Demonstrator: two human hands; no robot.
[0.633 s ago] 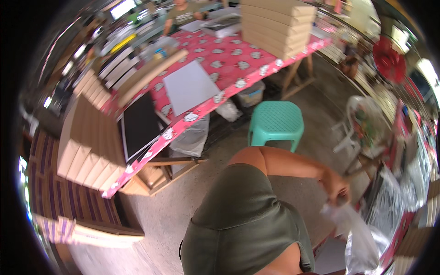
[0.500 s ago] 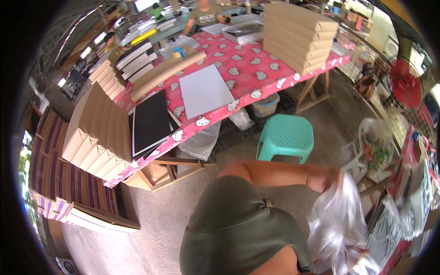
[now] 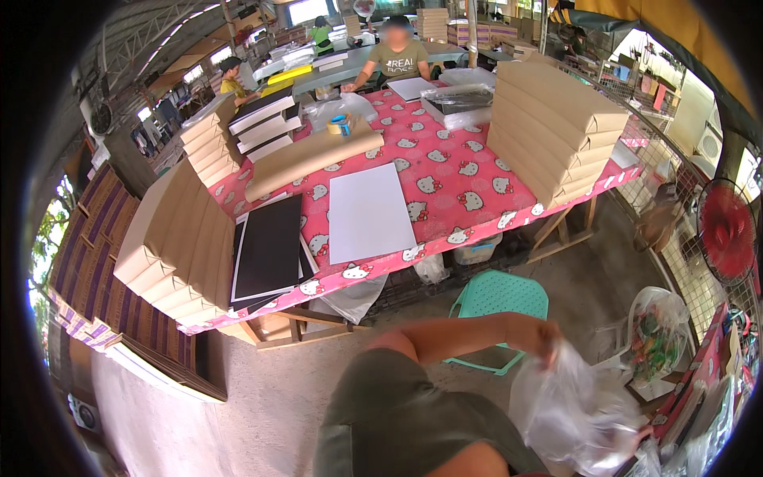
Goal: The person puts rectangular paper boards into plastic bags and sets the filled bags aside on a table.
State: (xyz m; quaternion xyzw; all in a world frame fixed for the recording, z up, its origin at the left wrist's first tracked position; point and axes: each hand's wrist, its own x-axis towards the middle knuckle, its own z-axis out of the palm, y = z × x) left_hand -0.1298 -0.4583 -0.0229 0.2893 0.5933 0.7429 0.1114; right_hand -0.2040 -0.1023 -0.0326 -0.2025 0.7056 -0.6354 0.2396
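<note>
At the lower right, my left hand [image 3: 547,338] grips the upper edge of a crumpled clear plastic bag [image 3: 560,401], which hangs from its fingers. My left arm stretches across to the right, in front of the green plastic stool [image 3: 502,296]. My right hand [image 3: 642,434] barely shows at the bag's lower right edge; the plastic and the picture's rim hide its fingers. Close by it are more clear plastic sleeves [image 3: 703,433] at a pink-covered surface.
A pink patterned table [image 3: 445,179] bears a white sheet [image 3: 370,213], black boards [image 3: 270,246], a brown paper roll [image 3: 314,159] and stacks of brown-wrapped packs [image 3: 548,131]. A co-worker [image 3: 397,60] sits behind it. A red fan [image 3: 726,230] stands at the right.
The view has tilted up and shifted, so the table and stool sit lower or farther right. My left hand still holds the plastic bag, which has swung and bunched up.
</note>
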